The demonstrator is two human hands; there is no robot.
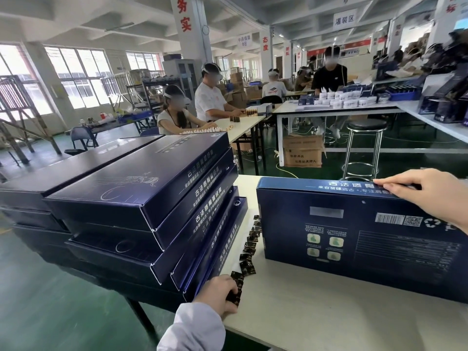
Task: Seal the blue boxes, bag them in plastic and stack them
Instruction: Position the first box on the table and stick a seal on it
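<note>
Left hand: loose white long sleeve, cuff at wrist. Right hand, forearm bare.

Daylight pours through the tall windows on the left of the packing hall, burning them out to near white and laying a pale sheen on the green floor. The light is bright and even, with soft shadows; the deepest lies beneath the stacked blue boxes, whose glossy lids carry faint glare. The wide lens bows the counter edge and stretches the right hand at the frame's margin. Print on the upright blue box it holds is sharp, as are the black packets gripped by the left hand. Distant faces are blurred, and the far hall turns hazy
</note>
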